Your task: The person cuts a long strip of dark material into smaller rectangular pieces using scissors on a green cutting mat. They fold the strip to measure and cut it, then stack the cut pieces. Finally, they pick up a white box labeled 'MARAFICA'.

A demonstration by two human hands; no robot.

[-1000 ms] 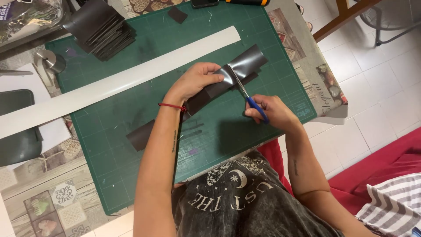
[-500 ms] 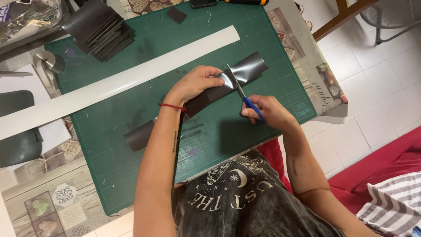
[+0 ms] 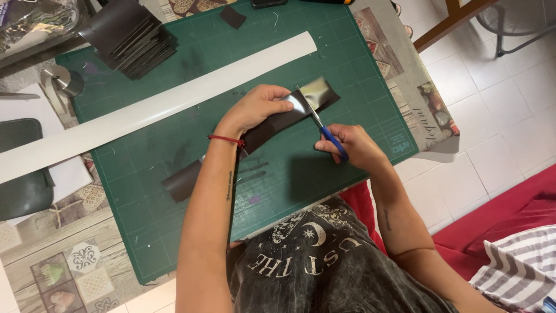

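Observation:
My left hand (image 3: 258,107) grips a long dark glossy strip (image 3: 266,130) above the green cutting mat (image 3: 174,64). The strip runs from the mat's lower left up to a shiny end at the right of my fingers. My right hand (image 3: 353,148) holds blue-handled scissors (image 3: 324,124), whose blades cross the strip just right of my left thumb. A red cord is tied around my left wrist.
A stack of cut dark pieces (image 3: 133,37) lies at the mat's top left. A long white strip (image 3: 150,110) crosses the mat diagonally. A small dark scrap (image 3: 233,16) sits near the top edge. A metal object (image 3: 61,81) and a dark pad (image 3: 20,168) lie left.
The scissors have advanced across the strip, and the strip's free end has tilted and shifted slightly left. Both hands stay in about the same place.

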